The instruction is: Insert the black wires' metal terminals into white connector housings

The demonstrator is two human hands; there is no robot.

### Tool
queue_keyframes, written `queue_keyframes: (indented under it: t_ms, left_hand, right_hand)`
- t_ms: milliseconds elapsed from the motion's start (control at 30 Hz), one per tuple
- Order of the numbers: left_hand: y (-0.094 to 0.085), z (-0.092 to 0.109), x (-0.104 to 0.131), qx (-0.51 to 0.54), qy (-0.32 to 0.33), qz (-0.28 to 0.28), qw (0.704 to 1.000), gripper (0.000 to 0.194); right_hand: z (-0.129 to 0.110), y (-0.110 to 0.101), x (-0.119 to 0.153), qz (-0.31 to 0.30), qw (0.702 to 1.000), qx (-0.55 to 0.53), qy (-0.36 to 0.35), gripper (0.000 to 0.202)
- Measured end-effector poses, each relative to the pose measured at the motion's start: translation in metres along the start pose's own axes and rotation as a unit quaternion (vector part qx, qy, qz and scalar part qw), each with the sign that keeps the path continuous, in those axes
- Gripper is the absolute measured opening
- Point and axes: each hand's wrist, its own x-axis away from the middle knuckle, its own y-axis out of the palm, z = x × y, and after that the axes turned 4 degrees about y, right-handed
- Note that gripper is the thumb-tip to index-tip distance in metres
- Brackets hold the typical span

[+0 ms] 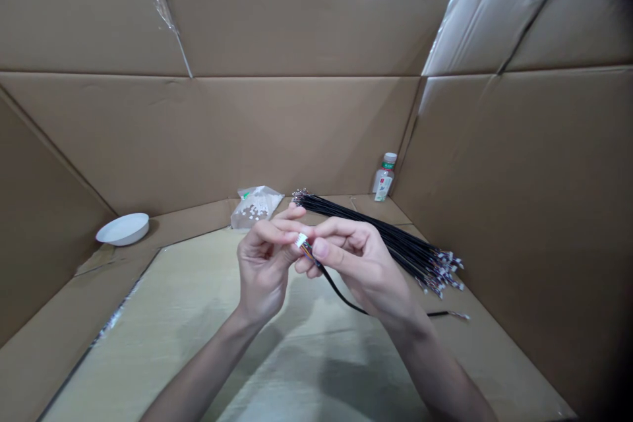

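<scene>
Between my two hands is a small white plug connector (301, 240) with thin coloured wires coming out of it. My left hand (267, 264) pinches the connector from its left side. The fingers of my right hand (359, 260) are closed on the wires just behind it. Those wires run into a black cable (341, 295), which curves down and passes behind my right wrist. The cable's far end (457, 315), with bare-looking wire tips, shows to the right of that wrist. Both hands are held above the table.
A bundle of black cables (376, 223) with white connectors lies behind my right hand. At the back are a clear bag of small white parts (256, 206) and a bottle (384, 178). A white bowl (123, 229) sits at left. Cardboard walls (297, 132) surround the table (192, 290).
</scene>
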Motion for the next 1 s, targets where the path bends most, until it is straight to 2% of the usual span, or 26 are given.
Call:
queue_keyframes:
  t_ms: [167, 233, 333, 500, 633, 700, 833, 1000]
  left_hand:
    - [-0.001, 0.0, -0.001, -0.01, 0.005, 0.002, 1.0, 0.012]
    - [-0.003, 0.0, -0.002, -0.024, 0.0, -0.006, 1.0, 0.014]
    - [-0.006, 0.001, -0.003, -0.039, 0.014, -0.029, 0.999, 0.012]
    - [-0.011, 0.005, -0.009, -0.057, 0.055, -0.065, 0.995, 0.01]
    - [-0.018, 0.011, -0.017, -0.112, 0.071, -0.1, 0.986, 0.014]
    - [-0.022, 0.015, -0.021, -0.14, 0.064, -0.12, 0.981, 0.016]
    - [-0.026, 0.027, -0.024, -0.168, 0.024, -0.161, 0.972, 0.032]
    - [-0.024, 0.039, -0.025, -0.203, -0.007, -0.175, 0.963, 0.015]
  right_hand:
    - [0.001, 0.004, 0.003, 0.001, 1.0, -0.009, -0.018, 0.007]
    - [0.001, 0.006, 0.003, 0.015, 1.0, -0.001, -0.023, 0.009]
    - [0.004, 0.006, 0.002, 0.028, 0.999, 0.013, -0.032, 0.011]
    - [0.006, 0.003, 0.001, 0.009, 0.999, 0.015, -0.048, 0.007]
    - [0.006, 0.0, -0.001, 0.002, 0.999, 0.014, -0.036, 0.008]
    - [0.006, -0.001, -0.003, 0.005, 0.999, 0.015, -0.03, 0.01]
    - [0.008, 0.0, -0.006, 0.011, 0.999, 0.008, -0.033, 0.013]
    - [0.01, 0.005, -0.005, 0.01, 1.0, -0.011, -0.025, 0.012]
